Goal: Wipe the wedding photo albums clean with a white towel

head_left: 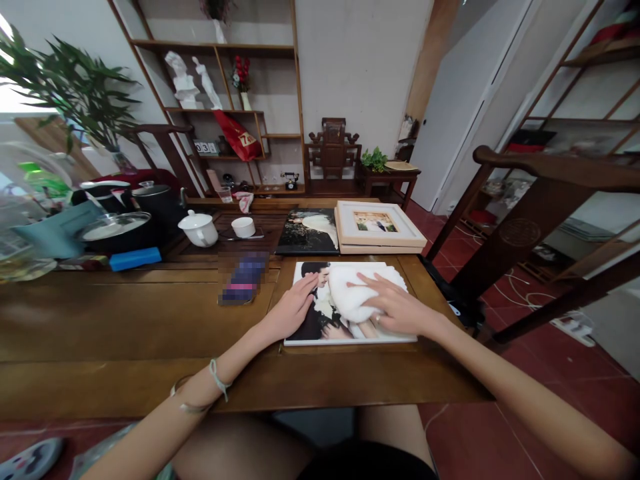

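Observation:
A wedding photo print (320, 331), thick like an album or panel with white edges, lies flat on the wooden table in front of me. My left hand (291, 308) rests flat along its left side, fingers stretched out together over the pictured head. On the right half of the print sits a bunched white cloth (345, 293). My right hand (395, 305) grips this cloth from above, its fingers spread and pressed into the fabric. Much of the picture's right side is hidden beneath cloth and hand.
Behind the print lie a dark photo panel (305, 233) and stacked pale picture frames (383, 230). A blurred-out phone-like item (244, 279) is to the left. Farther left are a white lidded cup (199, 229), a small white bowl (243, 227), a blue box (135, 259) and a lidded pan (117, 230). A wooden chair (520, 233) stands right.

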`<state>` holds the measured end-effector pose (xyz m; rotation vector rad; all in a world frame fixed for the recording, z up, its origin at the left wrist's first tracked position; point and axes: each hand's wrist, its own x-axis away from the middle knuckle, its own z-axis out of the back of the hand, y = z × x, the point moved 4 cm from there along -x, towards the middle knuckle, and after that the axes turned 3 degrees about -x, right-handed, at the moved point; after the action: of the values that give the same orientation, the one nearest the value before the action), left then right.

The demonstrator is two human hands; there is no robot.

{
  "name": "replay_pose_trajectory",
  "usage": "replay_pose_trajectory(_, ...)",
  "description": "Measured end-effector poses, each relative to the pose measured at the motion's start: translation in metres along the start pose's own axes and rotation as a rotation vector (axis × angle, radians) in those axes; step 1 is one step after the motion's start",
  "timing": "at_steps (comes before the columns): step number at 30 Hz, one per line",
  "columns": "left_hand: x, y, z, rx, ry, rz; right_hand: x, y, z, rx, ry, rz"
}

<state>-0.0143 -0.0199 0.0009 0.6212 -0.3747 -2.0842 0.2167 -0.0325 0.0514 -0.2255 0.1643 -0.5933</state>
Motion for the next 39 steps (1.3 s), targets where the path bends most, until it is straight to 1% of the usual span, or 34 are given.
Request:
replay_pose_trajectory(2,0.000,0.000,0.000,-0.006,-0.007,0.009,-0.004,0.012,0.004,0.011,0.039,-0.039)
replay_pose_trajectory(4,0.000,0.001,0.000,-0.005,-0.012,0.012,-0.003,0.011,0.005,0.019,0.047,-0.056)
replay_pose_trajectory(6,0.000,0.001,-0.001,0.001,-0.005,0.007,0.003,-0.004,0.002,0.028,0.020,-0.077)
replay_pose_trajectory(9,-0.001,0.001,-0.001,0.006,0.003,0.020,0.018,-0.040,-0.007,0.051,-0.034,-0.128)
replay_pose_trajectory(12,-0.001,0.000,-0.002,0.008,-0.003,0.045,0.027,-0.072,-0.016,0.077,-0.050,-0.152)
replay_pose_trajectory(14,-0.002,0.000,-0.002,0.017,0.001,0.038,0.024,-0.083,-0.019,0.095,-0.047,-0.167)
replay_pose_trajectory(19,-0.003,-0.004,0.001,0.073,0.032,0.013,-0.008,-0.084,-0.023,0.174,-0.008,-0.249)
replay_pose_trajectory(21,-0.004,-0.006,0.004,0.104,0.045,0.020,-0.020,-0.091,-0.027,0.191,-0.002,-0.231)
replay_pose_trajectory(23,-0.004,-0.008,0.006,0.137,0.050,0.014,-0.027,-0.105,-0.032,0.186,-0.004,-0.170)
replay_pose_trajectory(26,-0.003,-0.009,0.009,0.168,0.053,-0.025,-0.029,-0.127,-0.039,0.171,-0.017,-0.065)
replay_pose_trajectory(28,-0.002,-0.009,0.010,0.168,0.055,-0.041,-0.027,-0.134,-0.042,0.158,-0.023,-0.031)
replay_pose_trajectory(30,-0.001,-0.007,0.011,0.160,0.059,-0.045,-0.024,-0.132,-0.042,0.137,-0.026,-0.031)
replay_pose_trajectory(33,-0.002,-0.001,0.012,0.135,0.089,-0.029,-0.024,-0.116,-0.037,0.112,-0.022,-0.092)
replay_pose_trajectory(37,-0.003,0.006,0.014,0.089,0.170,0.006,-0.029,-0.075,-0.023,0.085,-0.015,-0.251)
replay_pose_trajectory(39,-0.004,0.007,0.015,0.078,0.198,0.009,-0.034,-0.051,-0.014,0.075,-0.004,-0.299)
